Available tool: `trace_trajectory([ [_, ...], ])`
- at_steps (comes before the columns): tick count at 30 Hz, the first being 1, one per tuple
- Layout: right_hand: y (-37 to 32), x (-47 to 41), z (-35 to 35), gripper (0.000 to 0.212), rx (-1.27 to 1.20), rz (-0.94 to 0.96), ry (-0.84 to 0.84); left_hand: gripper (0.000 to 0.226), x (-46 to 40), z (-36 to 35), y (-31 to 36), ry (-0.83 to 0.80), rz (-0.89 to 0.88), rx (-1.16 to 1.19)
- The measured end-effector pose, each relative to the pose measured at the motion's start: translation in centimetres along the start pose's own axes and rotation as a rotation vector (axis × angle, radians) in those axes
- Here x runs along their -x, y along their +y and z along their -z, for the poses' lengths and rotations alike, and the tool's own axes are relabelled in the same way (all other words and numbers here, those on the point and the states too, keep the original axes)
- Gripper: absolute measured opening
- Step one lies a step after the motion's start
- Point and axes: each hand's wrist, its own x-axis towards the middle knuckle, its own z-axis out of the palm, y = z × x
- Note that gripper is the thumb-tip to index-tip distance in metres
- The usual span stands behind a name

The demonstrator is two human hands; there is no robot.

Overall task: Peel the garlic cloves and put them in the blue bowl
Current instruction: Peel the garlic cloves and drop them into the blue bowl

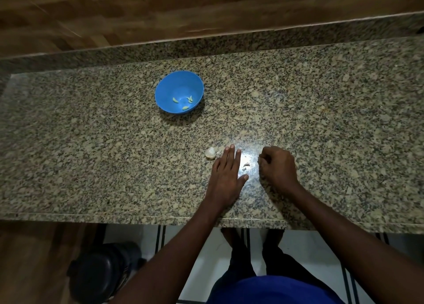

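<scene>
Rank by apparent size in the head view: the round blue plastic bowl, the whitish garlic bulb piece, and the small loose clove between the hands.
1. Blue plastic bowl, clearly largest.
2. Whitish garlic bulb piece.
3. Small loose clove, smallest.

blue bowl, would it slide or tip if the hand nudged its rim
The blue bowl looks like thin plastic holding only a few peeled cloves, so it is probably light. On the polished granite counter it would likely slide; its rounded base suggests it may rock.

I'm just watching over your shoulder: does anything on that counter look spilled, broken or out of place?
Nothing stands out. The blue bowl sits upright with peeled cloves inside. A garlic piece and a small scrap lie loose by the left hand, ordinary peeling mess.
</scene>
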Motion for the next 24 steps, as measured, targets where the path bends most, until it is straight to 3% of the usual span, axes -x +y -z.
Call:
trace_trajectory([
  [6, 0.1, -0.7, 0.1, 0.022, -0.056, -0.071, -0.039, 0.075, 0.0, -0.4, -0.2, -0.005, -0.007, 0.004],
  [13, -0.9, 0.5, -0.7, 0.022, 0.369, 0.313, -0.084, 0.077, -0.1, -0.3, -0.2, -0.022, -0.006, -0.015],
  [17, -1.2, 0.9, -0.7, 0.017, 0.477, 0.453, -0.097, 0.077, -0.1, -0.3, -0.3, -0.025, -0.016, -0.018],
  [19, -1.2, 0.5, -0.6, 0.016, 0.438, 0.412, -0.126, 0.077, 0.0, -0.2, -0.3, -0.026, -0.020, -0.011],
  [24, -1.1, -1.0, -0.2, 0.013, 0.185, 0.063, -0.168, 0.078, 0.1, 0.0, -0.1, -0.022, -0.025, 0.015],
])
